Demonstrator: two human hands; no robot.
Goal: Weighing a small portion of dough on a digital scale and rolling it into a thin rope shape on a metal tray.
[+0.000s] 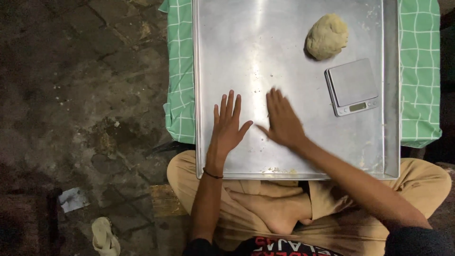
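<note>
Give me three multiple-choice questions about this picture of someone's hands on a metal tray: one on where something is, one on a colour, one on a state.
1. Where does the pale round lump of dough lie on the shiny square metal tray?
A. far right corner area, beyond the scale
B. under the left hand
C. off the tray, on the floor

2. What colour is the checked cloth under the tray?
A. red
B. green with white lines
C. plain blue

3. How are the left hand and right hand?
A. clenched round dough
B. lifting the small silver digital scale
C. open, fingers spread, holding nothing

Answers: 1 A, the dough sits just beyond the scale; 2 B, green shows at both tray sides; 3 C, both palms are flat over bare metal.
</note>
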